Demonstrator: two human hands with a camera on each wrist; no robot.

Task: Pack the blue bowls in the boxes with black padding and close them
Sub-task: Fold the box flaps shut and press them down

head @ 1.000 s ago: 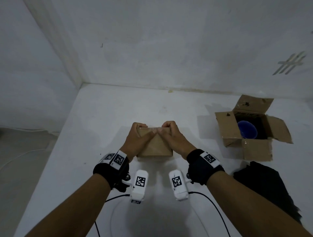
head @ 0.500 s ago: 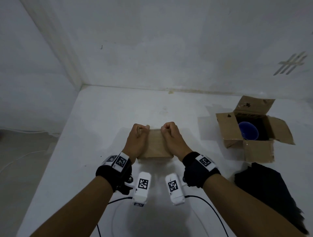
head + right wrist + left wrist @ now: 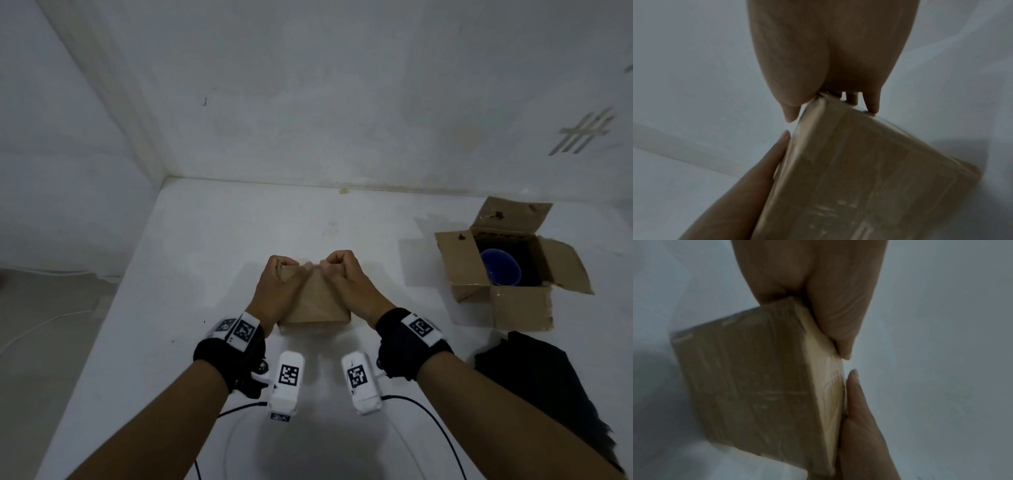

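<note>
A closed brown cardboard box sits in the middle of the white table. My left hand grips its far left corner with the fingers curled over the edge, and the left wrist view shows the box in that grip. My right hand grips the far right corner the same way, its fingers hooked over the box. Both thumbs lie on the top, almost touching. At the right an open box holds a blue bowl on black padding.
A black sheet of padding lies at the table's right front, just before the open box. The white wall stands behind, and the table's left edge drops to the floor. Cables trail from my wrists.
Half a second ago my hands were apart at the box's sides; now the thumbs have come back together on its top. The box has turned slightly.
</note>
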